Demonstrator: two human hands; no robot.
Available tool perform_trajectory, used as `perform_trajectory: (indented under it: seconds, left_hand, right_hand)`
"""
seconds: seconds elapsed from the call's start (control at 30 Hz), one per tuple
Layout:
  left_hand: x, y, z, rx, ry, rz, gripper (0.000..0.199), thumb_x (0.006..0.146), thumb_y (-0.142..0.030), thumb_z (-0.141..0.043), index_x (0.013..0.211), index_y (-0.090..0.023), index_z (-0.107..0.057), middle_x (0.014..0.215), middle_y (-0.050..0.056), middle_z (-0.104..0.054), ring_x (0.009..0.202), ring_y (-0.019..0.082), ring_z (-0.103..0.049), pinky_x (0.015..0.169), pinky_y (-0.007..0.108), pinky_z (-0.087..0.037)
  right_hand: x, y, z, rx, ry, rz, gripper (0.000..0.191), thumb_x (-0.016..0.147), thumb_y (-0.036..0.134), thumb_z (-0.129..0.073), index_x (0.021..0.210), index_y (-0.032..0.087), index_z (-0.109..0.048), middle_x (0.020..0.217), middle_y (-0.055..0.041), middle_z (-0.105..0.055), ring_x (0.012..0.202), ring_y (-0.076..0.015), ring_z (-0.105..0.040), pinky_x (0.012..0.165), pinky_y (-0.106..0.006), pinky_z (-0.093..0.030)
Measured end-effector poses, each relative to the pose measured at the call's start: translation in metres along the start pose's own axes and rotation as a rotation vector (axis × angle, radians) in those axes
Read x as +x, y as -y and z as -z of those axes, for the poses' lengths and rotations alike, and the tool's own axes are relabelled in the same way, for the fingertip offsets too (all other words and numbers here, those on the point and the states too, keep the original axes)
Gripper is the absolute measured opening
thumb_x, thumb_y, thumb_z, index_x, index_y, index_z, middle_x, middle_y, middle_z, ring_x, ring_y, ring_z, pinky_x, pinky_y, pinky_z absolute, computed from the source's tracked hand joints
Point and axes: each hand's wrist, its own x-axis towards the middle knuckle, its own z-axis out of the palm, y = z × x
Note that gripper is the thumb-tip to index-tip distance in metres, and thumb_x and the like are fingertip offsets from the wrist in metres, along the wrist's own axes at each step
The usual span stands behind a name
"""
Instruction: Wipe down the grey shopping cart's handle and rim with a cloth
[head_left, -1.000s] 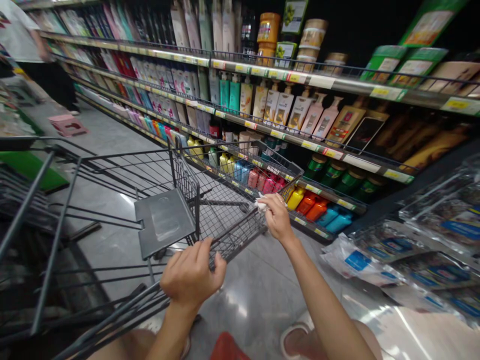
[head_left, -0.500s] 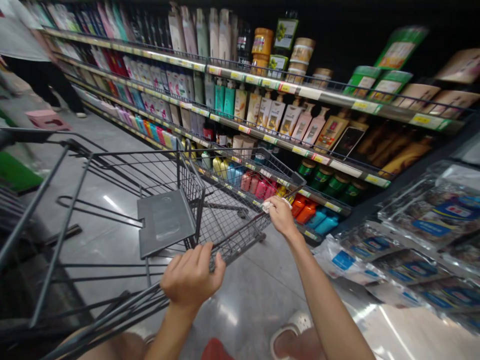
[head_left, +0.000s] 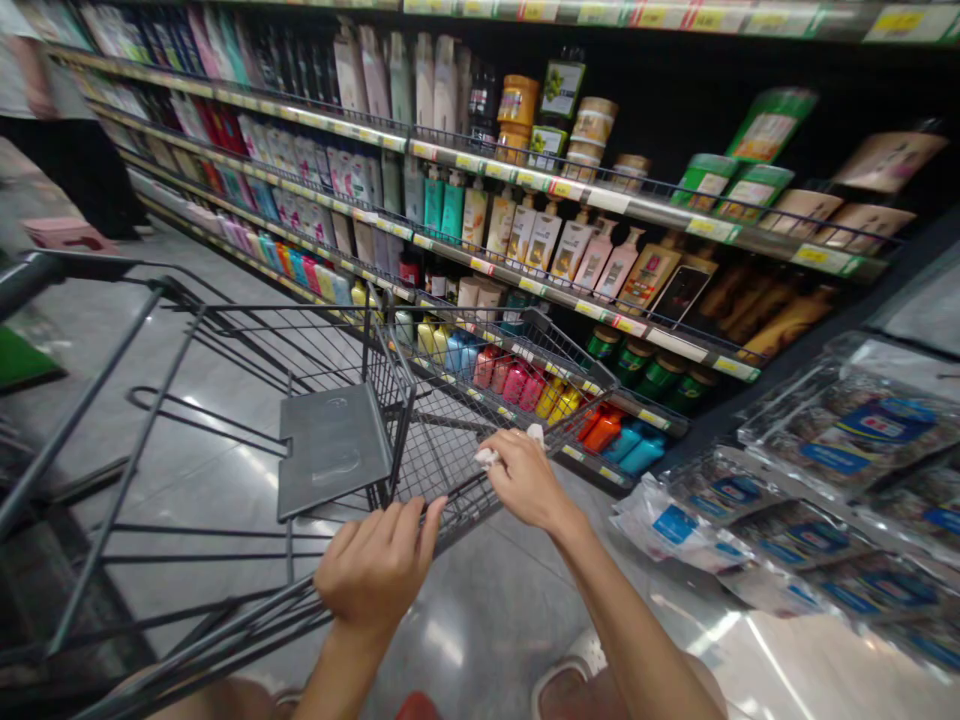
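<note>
My L hand (head_left: 375, 565) is nearest, just left of 12 o'clock, fingers curled over the rim (head_left: 466, 492) of the cart (head_left: 330, 492) & closed on it, prob. to steady the frame. My R hand (head_left: 523, 478), a bit farther out at approx. 1 o'clock, is bent shut round a white wad (head_left: 487, 457) and set against that same rim; bits poke out both sides. Wad looks soft & crumpled, tissue or cloth, can't tell which. Cart runs from 9 to 1 o'clock: dark thin bars, tight wire mesh, plus a smooth grey panel (head_left: 334, 435) at 11, lying flat, maybe as a seat. Below, approx. 5 o'clock, a pale shoe (head_left: 589, 655) on shiny grey floor (head_left: 480, 610). At 2 to 3, clear crinkly bags (head_left: 892, 440) w/ blue labels facing out, presumably for reading. Beyond, at 12, shelves (head_left: 660, 345) w/ low wire fencing, prob. to stop stock tipping; slim pump bottles (head_left: 574, 250) stand grouped by kind, round green tubs (head_left: 705, 180) sit above, approx. 1. Farthest, at 10, a person (head_left: 56, 150) in white top & dark bottoms, blurred, near a pink stool (head_left: 64, 237).
</note>
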Motion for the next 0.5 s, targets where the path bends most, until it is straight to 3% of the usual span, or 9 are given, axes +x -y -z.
perform_trajectory:
  seconds: [0.17,0.23,0.37,0.5]
  left_hand:
    - [-0.001,0.000,0.002,0.002,-0.011,-0.011,0.012,0.080,-0.029,-0.063,0.073,-0.020,-0.062,0.054,-0.003,-0.062,0.051,0.014,-0.052,0.057,0.030,-0.030]
    - [-0.002,0.000,0.003,0.001,-0.012,-0.016,0.011,0.080,-0.028,-0.063,0.072,-0.020,-0.061,0.055,-0.003,-0.062,0.051,0.014,-0.052,0.057,0.030,-0.031]
    - [-0.003,0.000,0.003,-0.010,-0.006,-0.018,0.008,0.079,-0.025,-0.062,0.073,-0.020,-0.062,0.056,-0.002,-0.063,0.052,0.014,-0.054,0.057,0.030,-0.031]
    - [-0.002,-0.001,0.003,-0.024,-0.011,-0.019,0.007,0.079,-0.025,-0.064,0.075,-0.019,-0.062,0.056,-0.002,-0.063,0.053,0.015,-0.054,0.058,0.030,-0.031]
  right_hand:
    - [-0.007,0.026,-0.001,-0.022,0.062,0.093,0.012,0.084,0.018,-0.050,0.084,0.020,-0.061,0.083,-0.0017,-0.062,0.082,-0.0170,-0.052,0.078,-0.030,-0.034]
    - [-0.008,0.028,0.001,-0.031,0.079,0.101,0.015,0.090,0.026,-0.049,0.082,0.020,-0.060,0.083,-0.0014,-0.062,0.081,-0.0162,-0.052,0.076,-0.029,-0.033]
    - [-0.008,0.016,0.006,-0.086,0.081,0.106,0.028,0.095,0.035,-0.044,0.077,0.020,-0.059,0.081,-0.0014,-0.063,0.082,-0.0161,-0.051,0.082,-0.032,-0.032]
    - [-0.010,-0.006,0.014,-0.109,0.054,0.030,0.027,0.096,0.037,-0.041,0.084,0.024,-0.062,0.089,0.0003,-0.067,0.095,-0.0180,-0.052,0.102,-0.047,-0.020]
